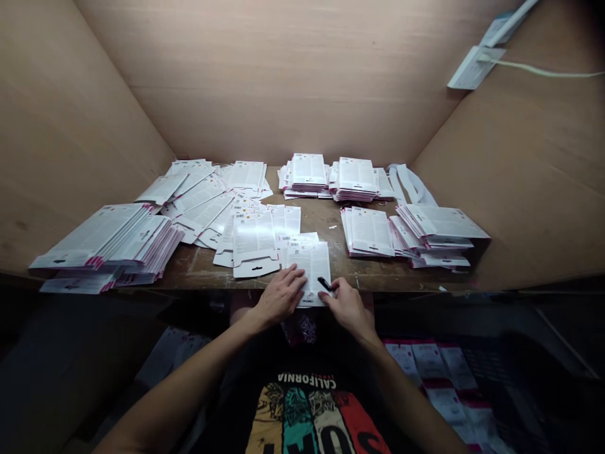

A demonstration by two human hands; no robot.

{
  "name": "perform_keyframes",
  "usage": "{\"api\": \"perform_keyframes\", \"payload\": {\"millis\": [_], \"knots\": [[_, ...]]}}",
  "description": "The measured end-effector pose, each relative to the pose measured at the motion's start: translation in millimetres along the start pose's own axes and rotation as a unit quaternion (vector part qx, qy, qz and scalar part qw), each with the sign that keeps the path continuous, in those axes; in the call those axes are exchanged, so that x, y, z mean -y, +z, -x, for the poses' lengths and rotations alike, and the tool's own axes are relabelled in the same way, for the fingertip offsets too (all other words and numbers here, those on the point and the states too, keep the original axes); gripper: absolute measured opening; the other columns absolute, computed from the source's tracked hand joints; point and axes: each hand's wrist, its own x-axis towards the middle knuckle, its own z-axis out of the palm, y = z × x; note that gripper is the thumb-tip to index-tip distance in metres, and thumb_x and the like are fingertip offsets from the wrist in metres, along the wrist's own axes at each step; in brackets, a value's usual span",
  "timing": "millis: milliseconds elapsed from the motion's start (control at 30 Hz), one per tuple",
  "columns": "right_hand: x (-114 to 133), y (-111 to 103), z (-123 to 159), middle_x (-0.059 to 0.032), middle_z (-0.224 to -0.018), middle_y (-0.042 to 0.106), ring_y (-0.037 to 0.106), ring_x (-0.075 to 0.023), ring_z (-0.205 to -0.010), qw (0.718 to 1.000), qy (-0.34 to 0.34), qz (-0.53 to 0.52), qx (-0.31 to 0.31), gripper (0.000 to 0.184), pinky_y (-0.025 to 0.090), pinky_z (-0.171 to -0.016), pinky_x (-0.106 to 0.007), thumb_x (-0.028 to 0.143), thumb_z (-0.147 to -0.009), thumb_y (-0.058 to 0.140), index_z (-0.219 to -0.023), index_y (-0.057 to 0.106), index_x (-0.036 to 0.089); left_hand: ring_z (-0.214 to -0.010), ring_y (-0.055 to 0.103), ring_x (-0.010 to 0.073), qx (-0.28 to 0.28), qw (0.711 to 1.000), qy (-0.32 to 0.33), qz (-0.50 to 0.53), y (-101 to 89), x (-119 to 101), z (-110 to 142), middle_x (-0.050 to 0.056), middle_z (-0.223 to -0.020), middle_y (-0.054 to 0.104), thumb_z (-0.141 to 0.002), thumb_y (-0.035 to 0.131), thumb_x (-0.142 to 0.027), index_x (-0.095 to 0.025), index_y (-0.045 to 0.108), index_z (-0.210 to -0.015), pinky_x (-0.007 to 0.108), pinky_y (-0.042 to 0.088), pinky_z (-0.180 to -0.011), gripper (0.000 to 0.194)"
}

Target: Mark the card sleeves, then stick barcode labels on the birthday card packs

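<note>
My left hand (pixel 280 296) rests with fingers spread on a long white printed cardboard card (pixel 312 268), its long axis pointing away from me, at the scuffed wooden bench's (pixel 198 271) near edge. My right hand (pixel 347 308), fingers narrow, meets a small black piece (pixel 324 284); whether gripping, I cannot tell.

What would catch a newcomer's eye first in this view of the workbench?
The stacks of white printed hang-tab cards fanned across the worn wooden table stand out first, filling it from left to right. At the table's near edge, the left hand rests on a single card, while the right hand has a small black item at its fingertips.
</note>
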Motion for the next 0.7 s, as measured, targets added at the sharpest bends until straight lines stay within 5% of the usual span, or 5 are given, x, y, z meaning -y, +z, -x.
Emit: {"api": "perform_keyframes", "payload": {"millis": [133,267,400,533,700], "knots": [[-2,9,-1,0.0013,-0.067,0.063,0.058,-0.0195,-0.063,0.985,0.007,-0.172,0.002,0.027,0.045,-0.064,-0.029,0.040,-0.078,0.075,-0.094,0.062,0.023,-0.157,0.031,0.0327,-0.008,1.000,-0.014,-0.009,-1.5,6,0,0.015,-0.163,0.044,-0.105,0.052,-0.031,-0.018,0.057,-0.141,0.054,0.038,-0.126,0.039],[2,7,-7,-0.0021,-0.078,0.069,0.059,-0.0196,-0.069,0.978,-0.029,-0.209,0.003,0.034,0.049,-0.069,-0.029,0.038,-0.080,0.070,-0.108,0.067,0.019,-0.160,0.023,0.0361,-0.007,0.999,-0.035,-0.037,-5.6,16,3,0.020,-0.169,0.033,-0.104,0.054,-0.040,-0.014,0.046,-0.152,0.057,0.033,-0.128,0.056],[-10,-17,-23,-0.0038,-0.082,0.068,0.058,-0.0191,-0.072,0.974,-0.046,-0.215,-0.055,0.030,0.047,-0.069,-0.028,0.041,-0.084,0.065,-0.101,0.069,0.017,-0.160,0.023,0.0364,0.016,0.995,-0.054,-0.076,-10.6,27,11,0.022,-0.168,0.033,-0.099,0.058,-0.057,-0.011,0.041,-0.156,0.054,0.031,-0.128,0.075],[-30,-50,-42,-0.0007,-0.071,0.060,0.051,-0.0179,-0.066,0.989,-0.072,-0.054,-0.116,0.027,0.042,-0.067,-0.029,0.041,-0.086,0.063,-0.094,0.071,0.016,-0.161,0.016,0.0423,0.063,0.988,-0.050,-0.129,-20.2,33,24,0.027,-0.170,0.026,-0.084,0.065,-0.078,-0.006,0.041,-0.156,0.055,0.025,-0.129,0.106],[-32,-53,-49,-0.0124,-0.102,0.065,0.062,-0.0274,-0.091,0.970,-0.130,0.135,-0.158,0.037,0.047,-0.081,-0.036,0.039,-0.094,0.059,-0.119,0.071,0.014,-0.161,0.009,0.0439,0.091,0.982,-0.037,-0.162,-33.8,37,53,0.020,-0.174,0.016,-0.086,0.076,-0.047,-0.017,0.033,-0.164,0.059,0.025,-0.127,0.094]]}}
